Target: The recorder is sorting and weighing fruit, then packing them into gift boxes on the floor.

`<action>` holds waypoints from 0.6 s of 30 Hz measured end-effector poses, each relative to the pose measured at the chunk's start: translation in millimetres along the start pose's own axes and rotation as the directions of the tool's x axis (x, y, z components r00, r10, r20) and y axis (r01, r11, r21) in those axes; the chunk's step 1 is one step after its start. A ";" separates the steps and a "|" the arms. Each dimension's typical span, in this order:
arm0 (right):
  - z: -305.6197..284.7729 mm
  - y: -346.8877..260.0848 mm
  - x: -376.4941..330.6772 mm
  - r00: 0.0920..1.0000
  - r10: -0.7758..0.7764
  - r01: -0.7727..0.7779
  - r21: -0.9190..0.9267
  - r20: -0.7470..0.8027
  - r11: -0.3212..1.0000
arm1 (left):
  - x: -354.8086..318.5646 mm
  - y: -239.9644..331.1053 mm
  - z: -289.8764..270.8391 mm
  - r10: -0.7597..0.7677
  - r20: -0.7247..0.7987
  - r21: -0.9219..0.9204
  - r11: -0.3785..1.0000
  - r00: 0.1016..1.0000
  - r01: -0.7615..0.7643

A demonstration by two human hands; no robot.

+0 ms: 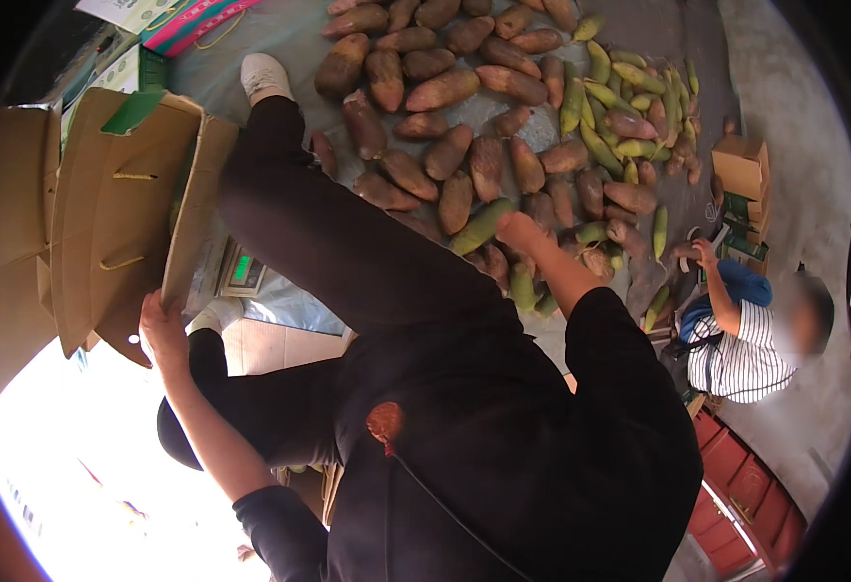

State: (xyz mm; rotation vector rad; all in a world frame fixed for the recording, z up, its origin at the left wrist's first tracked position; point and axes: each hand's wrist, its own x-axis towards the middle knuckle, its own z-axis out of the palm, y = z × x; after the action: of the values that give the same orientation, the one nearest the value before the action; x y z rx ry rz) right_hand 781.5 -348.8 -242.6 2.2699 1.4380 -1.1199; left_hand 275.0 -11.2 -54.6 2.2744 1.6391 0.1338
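Observation:
At the left, an open brown cardboard box (105,218) with yellow cord handles stands beside my leg. My left hand (163,330) is closed on the lower edge of its flap, the thumb lying along the cardboard. My right hand (526,235) is closed at the upper end of a green radish (482,225) and reaches over my thigh; its fingers are partly hidden. Around it, many large reddish-brown roots (487,167) lie on a ground sheet, with more green radishes (600,145) toward the right.
A scale with a lit green display (242,269) sits beside the box, partly covered by it. Another person (746,335) in a striped shirt is at the right, a hand on a dark root. Small cartons (741,170) and red crates (746,495) stand near that person.

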 end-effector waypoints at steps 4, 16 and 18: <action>3.0 -5.7 -43.0 0.947 0.235 -0.248 0.036 0.220 0.968 | -4.4 -10.0 -6.8 -0.002 -0.010 -0.016 1.000 1.000 0.002; 73.5 6.5 -63.6 0.775 0.605 -0.616 0.002 0.185 0.788 | 0.2 -4.8 1.2 -0.027 0.029 -0.029 0.999 0.999 0.028; 74.2 7.2 -63.6 0.775 0.603 -0.616 0.011 0.192 0.788 | -1.0 -4.2 1.5 -0.036 0.033 -0.047 0.998 0.999 0.038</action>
State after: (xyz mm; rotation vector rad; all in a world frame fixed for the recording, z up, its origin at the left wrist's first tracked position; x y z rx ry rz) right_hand 737.7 -436.2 -249.8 2.3388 0.5101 -1.1162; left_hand 271.3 -11.3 -57.3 2.1988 1.6431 0.1258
